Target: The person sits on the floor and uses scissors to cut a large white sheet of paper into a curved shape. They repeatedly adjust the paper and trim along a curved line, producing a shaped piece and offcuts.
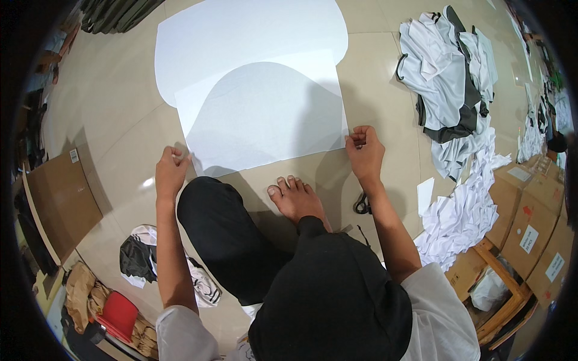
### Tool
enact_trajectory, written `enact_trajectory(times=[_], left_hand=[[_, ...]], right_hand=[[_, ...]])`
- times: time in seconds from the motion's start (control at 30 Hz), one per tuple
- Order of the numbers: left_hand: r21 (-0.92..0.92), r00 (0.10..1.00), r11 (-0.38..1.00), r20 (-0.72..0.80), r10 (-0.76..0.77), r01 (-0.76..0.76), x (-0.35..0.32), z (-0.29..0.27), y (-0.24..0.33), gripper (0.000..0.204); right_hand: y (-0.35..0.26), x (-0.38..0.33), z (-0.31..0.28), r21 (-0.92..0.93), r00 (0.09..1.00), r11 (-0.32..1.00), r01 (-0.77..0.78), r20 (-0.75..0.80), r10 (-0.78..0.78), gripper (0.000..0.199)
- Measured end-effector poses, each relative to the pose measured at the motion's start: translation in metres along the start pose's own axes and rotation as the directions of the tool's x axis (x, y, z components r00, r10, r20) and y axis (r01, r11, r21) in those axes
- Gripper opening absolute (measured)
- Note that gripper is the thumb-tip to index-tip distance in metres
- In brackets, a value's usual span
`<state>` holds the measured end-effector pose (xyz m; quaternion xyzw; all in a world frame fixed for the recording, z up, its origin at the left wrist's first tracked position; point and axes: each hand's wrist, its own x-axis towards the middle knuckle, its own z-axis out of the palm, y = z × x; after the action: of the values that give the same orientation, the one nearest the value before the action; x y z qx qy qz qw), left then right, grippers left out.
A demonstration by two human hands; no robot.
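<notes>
On the floor in front of me lies a large white sheet [271, 120], with a curved outline arching across it. A second white sheet [241, 30] with rounded sides extends beyond it at the far side, partly overlapped. My left hand [173, 171] is closed, its fingertips pinching the near sheet's left edge close to the lower corner. At the opposite edge, my right hand [366, 153] has curled fingers and a thumb gripping the sheet near its right corner. A black loop-shaped handle [362, 204], perhaps of scissors, lies beside my right forearm, partly hidden by it.
A heap of grey and black garments [442, 78] lies at the right, with crumpled white scraps [460, 222] nearer. Cardboard boxes [527, 225] stand at the far right. A brown cardboard piece [66, 201] leans at the left; small cloth bundles [138, 256] lie below. My bare foot [296, 201] is near the sheet.
</notes>
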<state>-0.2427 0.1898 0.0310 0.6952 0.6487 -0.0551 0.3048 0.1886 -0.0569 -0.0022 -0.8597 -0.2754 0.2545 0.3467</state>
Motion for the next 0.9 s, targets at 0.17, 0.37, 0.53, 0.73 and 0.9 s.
enact_trajectory(times=[0.17, 0.37, 0.53, 0.73, 0.9], left_hand=[[-0.031, 0.899, 0.906, -0.144, 0.414, -0.422, -0.005, 0.021, 0.087, 0.033], [-0.068, 0.671, 0.668, -0.020, 0.741, -0.741, -0.024, 0.088, 0.194, 0.044], [0.023, 0.584, 0.584, 0.006, 0.812, -0.812, -0.032, 0.159, 0.233, 0.058], [0.158, 0.588, 0.581, 0.000, 0.809, -0.799, -0.032, 0.197, 0.236, 0.066], [0.194, 0.605, 0.593, 0.005, 0.796, -0.782, -0.030, 0.202, 0.235, 0.068]], right_hand=[[-0.009, -0.006, 0.008, 0.112, 1.000, 0.994, 0.019, -0.011, -0.018, 0.028], [-0.003, -0.020, 0.015, 0.144, 0.996, 0.986, 0.084, -0.013, -0.083, 0.031], [-0.001, -0.031, 0.010, 0.018, 0.993, 0.996, 0.092, -0.080, -0.091, 0.033], [0.008, -0.029, 0.014, 0.063, 0.994, 0.997, 0.046, -0.098, -0.040, 0.032], [0.003, -0.032, 0.017, 0.109, 0.998, 0.994, 0.003, -0.062, 0.004, 0.030]])
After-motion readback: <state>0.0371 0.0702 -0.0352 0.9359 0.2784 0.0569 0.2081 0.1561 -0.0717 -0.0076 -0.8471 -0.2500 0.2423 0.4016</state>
